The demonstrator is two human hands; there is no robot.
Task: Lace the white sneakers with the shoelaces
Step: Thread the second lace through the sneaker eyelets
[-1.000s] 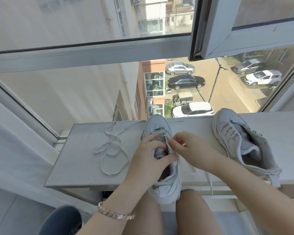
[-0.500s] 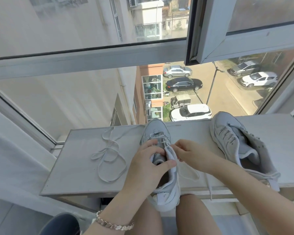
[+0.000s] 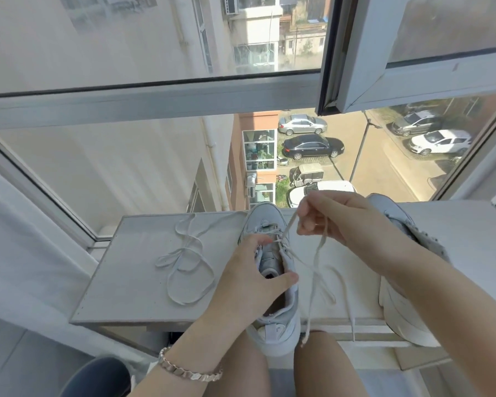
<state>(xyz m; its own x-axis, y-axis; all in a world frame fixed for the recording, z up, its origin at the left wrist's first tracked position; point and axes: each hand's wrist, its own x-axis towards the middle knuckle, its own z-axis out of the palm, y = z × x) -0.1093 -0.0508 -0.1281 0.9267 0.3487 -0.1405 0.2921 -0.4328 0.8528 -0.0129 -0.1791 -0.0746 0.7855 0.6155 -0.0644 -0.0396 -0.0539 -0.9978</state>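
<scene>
Nearest, the left hand (image 3: 249, 279), a bracelet (image 3: 189, 373) on its wrist, grips the sneaker (image 3: 271, 257) around its opening. The shoe lies toe-away on the pale ledge (image 3: 126, 282), its heel overhanging the near edge. Just beyond, the right hand (image 3: 335, 216) is raised beside the toe, fingers curled and pinching the shoelace (image 3: 317, 253), which runs taut from the eyelets and hangs past the ledge edge. A loose second shoelace (image 3: 189, 262) lies looped on the ledge to the left, the other sneaker (image 3: 398, 310) rests to the right, partly behind the right forearm, and parked cars (image 3: 311, 146) show through the window beyond.
</scene>
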